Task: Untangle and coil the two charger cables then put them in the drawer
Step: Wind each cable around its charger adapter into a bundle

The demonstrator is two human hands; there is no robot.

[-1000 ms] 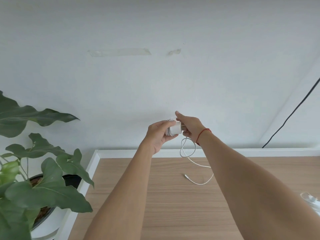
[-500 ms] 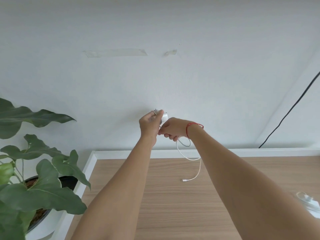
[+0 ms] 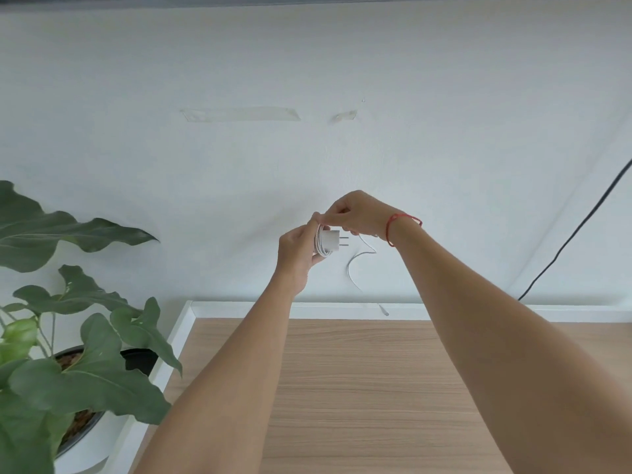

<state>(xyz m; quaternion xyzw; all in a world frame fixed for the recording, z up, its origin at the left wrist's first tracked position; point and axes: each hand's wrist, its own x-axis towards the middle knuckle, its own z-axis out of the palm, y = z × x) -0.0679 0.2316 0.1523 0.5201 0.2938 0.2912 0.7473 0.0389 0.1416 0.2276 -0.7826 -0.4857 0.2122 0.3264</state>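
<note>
Near the centre of the frame we see the left grip [image 3: 297, 256] curled around a white adapter [image 3: 330, 241], held in the air in front of the pale wall [image 3: 342, 63] and above the far edge of the wooden surface [image 3: 376, 388]. The adapter's long axis runs left to right, and its two prongs [image 3: 344, 241] point toward the right of the frame. The white charger cable [image 3: 318, 244] is wound in upright turns around the adapter's left end. Any marking on the adapter is too small for us to read.

The right grip [image 3: 359, 215], with a red string bracelet [image 3: 403, 222] at the wrist, is closed on the cable, pinching it just above the coils. Below that hand the loose tail curves down, and its connector [image 3: 385, 312] hangs in front of the surface's white rim.

A leafy potted plant [image 3: 68, 354] fills the lower left.
</note>
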